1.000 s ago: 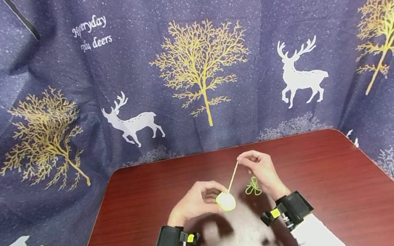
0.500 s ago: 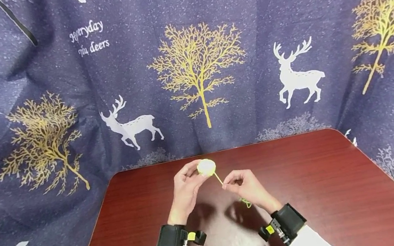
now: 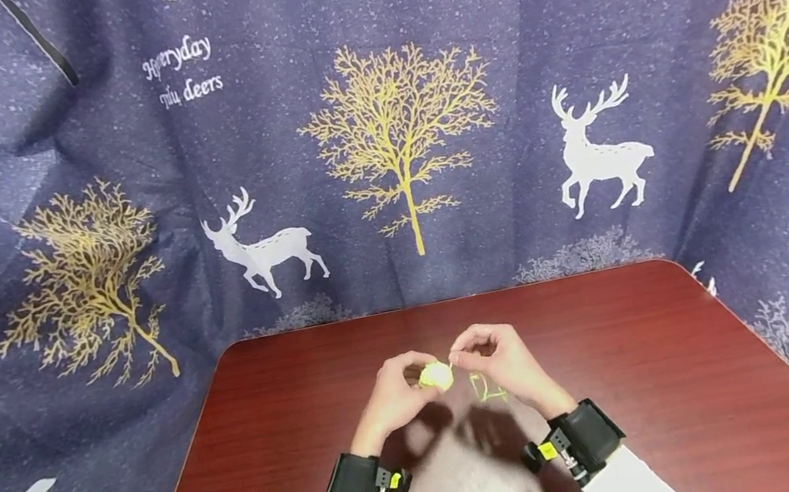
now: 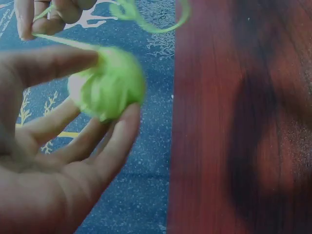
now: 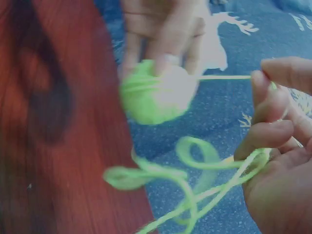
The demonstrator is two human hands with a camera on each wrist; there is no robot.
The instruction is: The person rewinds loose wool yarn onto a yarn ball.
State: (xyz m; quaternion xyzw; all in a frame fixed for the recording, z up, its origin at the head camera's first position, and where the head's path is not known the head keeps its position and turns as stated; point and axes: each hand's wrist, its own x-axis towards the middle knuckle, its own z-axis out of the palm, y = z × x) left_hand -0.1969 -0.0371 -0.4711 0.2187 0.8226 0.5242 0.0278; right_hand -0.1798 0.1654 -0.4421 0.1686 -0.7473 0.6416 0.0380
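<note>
My left hand (image 3: 398, 390) holds a small ball of yellow-green yarn (image 4: 109, 85) between thumb and fingertips, above the table. A short, taut strand (image 5: 224, 77) runs from the ball to my right hand (image 3: 505, 358), which pinches it between thumb and forefinger. Below the right hand's fingers, loose yarn loops (image 5: 190, 195) dangle in the right wrist view; in the head view these yarn loops (image 3: 486, 387) show just left of the right hand. The two hands are close together but apart.
A dark red wooden table (image 3: 284, 430) lies under both hands. Behind it hangs a blue cloth (image 3: 426, 149) printed with deer and trees. Each wrist wears a black camera band (image 3: 355, 484).
The ball went up and away with the left hand, then came back down a little. The right hand dropped toward the ball, then rose slightly; the strand between them is shorter.
</note>
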